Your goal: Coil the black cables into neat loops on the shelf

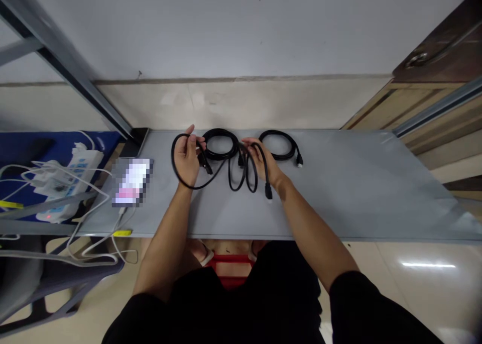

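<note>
My left hand [187,158] is closed on one end of a black cable [203,186], its thumb and fingers near the plug, and a loop of the cable hangs around the hand. Loose loops of the same cable run across to my right hand [263,160], whose fingers are wrapped round them. The cable's other plug [268,191] hangs below my right hand. Behind my hands, two coiled black cables lie on the grey table, the left coil [220,130] between my hands and the right coil [284,156] just beyond my right hand.
The grey table [339,193] stands against the wall. At its left lies a phone [132,182] with a white charging cable. Further left, a white power strip [85,165] holds several chargers. Metal posts rise at both sides, and a red stool [230,269] is below.
</note>
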`<state>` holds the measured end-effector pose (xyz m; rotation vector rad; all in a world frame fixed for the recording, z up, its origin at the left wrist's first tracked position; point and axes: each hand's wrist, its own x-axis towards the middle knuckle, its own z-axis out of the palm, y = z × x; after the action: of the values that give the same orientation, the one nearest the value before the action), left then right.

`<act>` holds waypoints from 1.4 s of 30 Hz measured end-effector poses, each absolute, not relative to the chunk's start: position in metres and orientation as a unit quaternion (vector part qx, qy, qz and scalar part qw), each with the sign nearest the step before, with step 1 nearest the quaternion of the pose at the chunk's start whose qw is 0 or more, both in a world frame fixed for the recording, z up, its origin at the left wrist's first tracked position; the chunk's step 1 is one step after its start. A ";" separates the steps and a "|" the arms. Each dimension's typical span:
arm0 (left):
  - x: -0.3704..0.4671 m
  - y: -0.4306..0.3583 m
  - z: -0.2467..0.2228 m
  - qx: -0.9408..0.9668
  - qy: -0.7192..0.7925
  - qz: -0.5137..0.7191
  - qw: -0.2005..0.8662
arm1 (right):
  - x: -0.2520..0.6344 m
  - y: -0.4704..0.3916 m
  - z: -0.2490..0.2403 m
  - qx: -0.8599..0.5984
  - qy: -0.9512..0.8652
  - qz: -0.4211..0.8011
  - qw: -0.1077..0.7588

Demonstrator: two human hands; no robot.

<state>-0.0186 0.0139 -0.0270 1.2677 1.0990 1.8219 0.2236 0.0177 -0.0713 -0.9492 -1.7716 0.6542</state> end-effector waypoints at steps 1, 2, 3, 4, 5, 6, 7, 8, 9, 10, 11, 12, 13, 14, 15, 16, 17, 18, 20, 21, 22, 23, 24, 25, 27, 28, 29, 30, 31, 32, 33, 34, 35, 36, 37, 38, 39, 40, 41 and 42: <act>-0.018 0.013 -0.027 0.488 0.421 0.688 0.333 | 0.223 0.018 -0.073 -0.387 -0.719 0.285 0.502; -0.017 0.012 -0.027 0.492 0.422 0.682 0.339 | 0.222 0.019 -0.075 -0.383 -0.704 0.301 0.517; -0.016 0.011 -0.026 0.496 0.422 0.677 0.343 | 0.221 0.020 -0.077 -0.381 -0.689 0.313 0.531; -0.015 0.010 -0.026 0.496 0.422 0.676 0.345 | 0.220 0.021 -0.078 -0.382 -0.680 0.316 0.540; -0.015 0.010 -0.025 0.495 0.422 0.676 0.346 | 0.220 0.022 -0.078 -0.387 -0.671 0.315 0.548; -0.016 0.010 -0.024 0.491 0.425 0.677 0.346 | 0.221 0.023 -0.078 -0.394 -0.663 0.312 0.555; -0.017 0.010 -0.023 0.485 0.430 0.679 0.344 | 0.222 0.024 -0.077 -0.404 -0.656 0.306 0.559; -0.018 0.010 -0.022 0.476 0.436 0.682 0.342 | 0.225 0.025 -0.076 -0.416 -0.650 0.298 0.562; -0.021 0.011 -0.021 0.467 0.443 0.686 0.339 | 0.228 0.027 -0.075 -0.427 -0.642 0.290 0.566; -0.024 0.012 -0.020 0.457 0.448 0.692 0.335 | 0.231 0.030 -0.075 -0.436 -0.633 0.283 0.573; -0.026 0.014 -0.019 0.444 0.452 0.700 0.330 | 0.236 0.033 -0.075 -0.441 -0.622 0.277 0.585; -0.029 0.015 -0.018 0.430 0.455 0.710 0.323 | 0.240 0.036 -0.075 -0.443 -0.607 0.275 0.600; -0.032 0.016 -0.017 0.413 0.457 0.721 0.316 | 0.245 0.040 -0.076 -0.443 -0.590 0.274 0.617; -0.035 0.017 -0.016 0.396 0.461 0.732 0.308 | 0.250 0.043 -0.076 -0.443 -0.572 0.277 0.632; -0.038 0.017 -0.015 0.379 0.466 0.741 0.301 | 0.255 0.046 -0.077 -0.444 -0.556 0.282 0.644; -0.040 0.018 -0.013 0.362 0.472 0.748 0.294 | 0.259 0.049 -0.076 -0.445 -0.540 0.292 0.652; -0.042 0.018 -0.012 0.347 0.480 0.754 0.286 | 0.263 0.050 -0.075 -0.446 -0.520 0.309 0.660; -0.044 0.018 -0.011 0.334 0.487 0.758 0.277 | 0.265 0.051 -0.072 -0.447 -0.493 0.329 0.670; -0.047 0.018 -0.008 0.311 0.495 0.768 0.260 | 0.266 0.049 -0.064 -0.445 -0.416 0.374 0.699; -0.048 0.017 -0.005 0.301 0.495 0.774 0.255 | 0.265 0.047 -0.060 -0.442 -0.374 0.391 0.715; -0.048 0.017 -0.003 0.289 0.494 0.781 0.252 | 0.263 0.045 -0.056 -0.440 -0.340 0.402 0.728; -0.048 0.016 -0.001 0.275 0.492 0.787 0.252 | 0.261 0.043 -0.052 -0.439 -0.316 0.407 0.736; -0.048 0.015 0.002 0.261 0.491 0.792 0.254 | 0.259 0.041 -0.048 -0.437 -0.301 0.411 0.741; -0.047 0.015 0.004 0.247 0.491 0.796 0.256 | 0.258 0.040 -0.046 -0.437 -0.292 0.416 0.742; -0.047 0.015 0.005 0.229 0.491 0.800 0.260 | 0.257 0.039 -0.044 -0.438 -0.279 0.427 0.740; -0.047 0.015 0.005 0.227 0.490 0.800 0.261 | 0.257 0.040 -0.044 -0.439 -0.272 0.432 0.739; -0.047 0.016 0.003 0.231 0.490 0.799 0.262 | 0.257 0.040 -0.044 -0.441 -0.264 0.434 0.740; -0.047 0.017 0.001 0.241 0.489 0.796 0.263 | 0.256 0.040 -0.045 -0.444 -0.259 0.433 0.741; -0.046 0.018 -0.002 0.257 0.487 0.791 0.265 | 0.256 0.040 -0.046 -0.448 -0.256 0.430 0.741; -0.046 0.018 -0.006 0.278 0.485 0.784 0.269 | 0.255 0.040 -0.046 -0.452 -0.256 0.427 0.740; -0.044 0.019 -0.009 0.302 0.484 0.774 0.275 | 0.254 0.040 -0.047 -0.455 -0.260 0.425 0.738; -0.042 0.019 -0.012 0.327 0.484 0.761 0.283 | 0.252 0.039 -0.047 -0.456 -0.271 0.426 0.733; -0.039 0.018 -0.015 0.352 0.486 0.744 0.295 | 0.249 0.038 -0.047 -0.454 -0.289 0.429 0.725; -0.036 0.017 -0.017 0.375 0.490 0.724 0.308 | 0.246 0.036 -0.048 -0.450 -0.311 0.436 0.715; -0.031 0.015 -0.018 0.395 0.496 0.703 0.322 | 0.243 0.035 -0.048 -0.445 -0.335 0.444 0.702; -0.027 0.013 -0.019 0.413 0.501 0.682 0.338 | 0.239 0.033 -0.049 -0.439 -0.361 0.453 0.687; -0.022 0.011 -0.019 0.429 0.504 0.660 0.354 | 0.234 0.031 -0.049 -0.435 -0.385 0.461 0.671; -0.018 0.009 -0.019 0.446 0.505 0.639 0.370 | 0.229 0.029 -0.050 -0.432 -0.408 0.467 0.655; -0.015 0.008 -0.020 0.464 0.502 0.619 0.386 | 0.224 0.026 -0.051 -0.429 -0.428 0.473 0.640; -0.013 0.006 -0.020 0.482 0.496 0.600 0.401 | 0.219 0.024 -0.052 -0.426 -0.445 0.478 0.627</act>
<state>-0.0128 0.0065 -0.0201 1.2193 1.2549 1.5167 0.2193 0.0243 -0.0521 -0.9766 -1.0198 1.0960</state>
